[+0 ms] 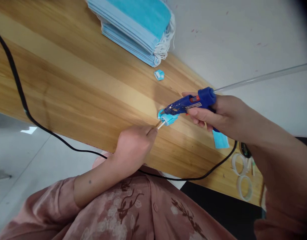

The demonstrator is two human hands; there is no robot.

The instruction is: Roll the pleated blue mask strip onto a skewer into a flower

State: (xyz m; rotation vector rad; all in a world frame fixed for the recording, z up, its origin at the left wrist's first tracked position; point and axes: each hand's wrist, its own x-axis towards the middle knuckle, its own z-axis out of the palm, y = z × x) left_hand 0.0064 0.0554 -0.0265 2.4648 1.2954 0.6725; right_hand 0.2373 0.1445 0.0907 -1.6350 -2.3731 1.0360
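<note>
My right hand (pixel 205 115) is wrapped round a blue hot glue gun (pixel 185 104) with a long clear glue stick (pixel 263 77) out of its back. The gun's nozzle is at a small folded piece of blue mask fabric (pixel 169 119), touching it or just above; I cannot tell which. A thin white stick (pixel 161 125) runs from that piece into my left hand (pixel 135 146), whose closed fingers pinch it. Another small folded blue piece (pixel 159 75) lies on the table farther back. Under my right wrist, a flat blue piece (pixel 220 139) is partly covered.
A tall stack of blue face masks (pixel 138 26) with white ear loops stands at the back of the wooden table (pixel 75 86). Rolls of tape (pixel 244 187) lie at the right end. A black cord (pixel 15 76) loops along the front edge. A pale wall (pixel 230 40) rises behind.
</note>
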